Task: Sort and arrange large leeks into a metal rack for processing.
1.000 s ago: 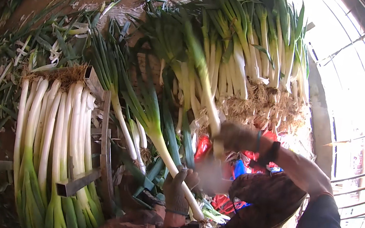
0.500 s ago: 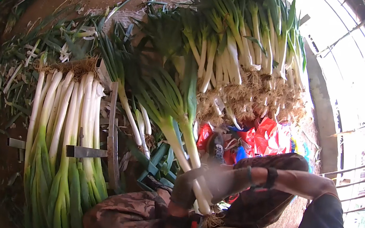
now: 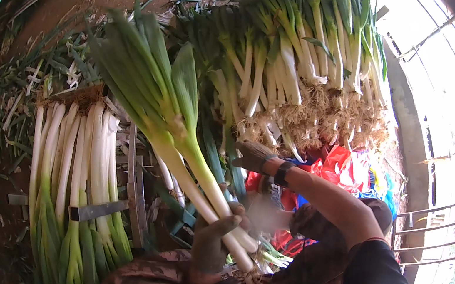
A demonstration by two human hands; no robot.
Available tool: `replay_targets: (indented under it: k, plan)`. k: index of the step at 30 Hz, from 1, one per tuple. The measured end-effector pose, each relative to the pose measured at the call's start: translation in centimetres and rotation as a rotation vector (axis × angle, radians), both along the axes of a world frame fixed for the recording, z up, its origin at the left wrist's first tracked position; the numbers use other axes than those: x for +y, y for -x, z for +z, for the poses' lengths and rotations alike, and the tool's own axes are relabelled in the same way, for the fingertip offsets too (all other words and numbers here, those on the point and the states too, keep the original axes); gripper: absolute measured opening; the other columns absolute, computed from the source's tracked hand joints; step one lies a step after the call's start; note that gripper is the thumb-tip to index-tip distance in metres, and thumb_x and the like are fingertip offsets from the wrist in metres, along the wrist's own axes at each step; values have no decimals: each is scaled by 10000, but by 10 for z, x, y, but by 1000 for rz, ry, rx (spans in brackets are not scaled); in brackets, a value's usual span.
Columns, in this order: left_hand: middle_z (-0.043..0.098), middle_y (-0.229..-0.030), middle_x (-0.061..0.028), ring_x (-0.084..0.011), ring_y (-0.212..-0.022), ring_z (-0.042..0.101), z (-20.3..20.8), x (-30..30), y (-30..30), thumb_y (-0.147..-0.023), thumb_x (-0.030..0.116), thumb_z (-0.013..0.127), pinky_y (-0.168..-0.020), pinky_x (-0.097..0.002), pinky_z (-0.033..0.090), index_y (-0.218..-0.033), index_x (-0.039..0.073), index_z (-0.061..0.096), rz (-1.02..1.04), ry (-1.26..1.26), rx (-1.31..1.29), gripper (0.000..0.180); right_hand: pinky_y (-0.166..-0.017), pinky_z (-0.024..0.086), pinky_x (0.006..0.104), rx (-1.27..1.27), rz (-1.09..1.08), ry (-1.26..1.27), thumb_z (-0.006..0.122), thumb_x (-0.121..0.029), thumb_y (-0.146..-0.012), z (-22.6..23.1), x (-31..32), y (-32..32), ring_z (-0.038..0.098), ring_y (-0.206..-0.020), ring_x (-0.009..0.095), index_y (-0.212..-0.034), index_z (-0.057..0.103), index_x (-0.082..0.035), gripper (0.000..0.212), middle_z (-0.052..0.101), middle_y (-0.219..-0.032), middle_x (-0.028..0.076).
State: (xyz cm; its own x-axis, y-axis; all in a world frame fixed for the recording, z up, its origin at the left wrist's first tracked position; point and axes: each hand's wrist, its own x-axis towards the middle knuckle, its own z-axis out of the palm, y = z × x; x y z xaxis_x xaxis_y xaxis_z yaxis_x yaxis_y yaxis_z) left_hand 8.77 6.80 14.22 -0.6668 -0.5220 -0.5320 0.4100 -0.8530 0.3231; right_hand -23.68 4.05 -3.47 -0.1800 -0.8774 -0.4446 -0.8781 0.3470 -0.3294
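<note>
My left hand [image 3: 214,232], in a dark glove, is closed round the white lower stalks of two leeks [image 3: 188,162]. Their green tops slant up to the left, and the root ends lie close to my lap. Away from these stalks, my gloved right hand [image 3: 255,157] is beside the roots of the leek pile. Its fingers look curled; a dark green leaf [image 3: 236,180] runs right beside them, but whether they grip it is hidden. On my left, several trimmed-looking leeks [image 3: 79,154] lie side by side in a metal rack [image 3: 136,199], roots at the far end.
A big pile of rooted leeks [image 3: 311,66] fills the far right. Loose leaves and scraps [image 3: 13,102] cover the ground at far left. Red plastic bags [image 3: 342,167] lie beyond my knee. A barred metal frame [image 3: 441,220] stands along the right side.
My right hand has left the held stalks and moved up toward the pile's roots. The two leeks in my left hand have swung left, their tops now over the scraps.
</note>
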Motion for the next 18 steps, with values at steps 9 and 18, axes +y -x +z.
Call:
replay_targets:
  k: [9,18]
  plan:
    - [738,-930,-69,-210,-754,754,-160,9,49,-923,17,894,-688,-371,631,-1254,-11,722,-120,23,-512,374,-830,682,594,221,16,565,764,-218,-1034,-72,-117,17,840,-984,498,-1424,727,-47,428,836,-1038,238]
    - [766,-989,-62,-162,-766,759,-185,-18,65,-951,-16,846,-718,-328,657,-1504,-22,635,-170,23,-530,592,-779,682,576,785,204,-125,760,-250,-1063,-9,-164,118,902,-990,356,-1005,924,-137,207,918,-1012,120]
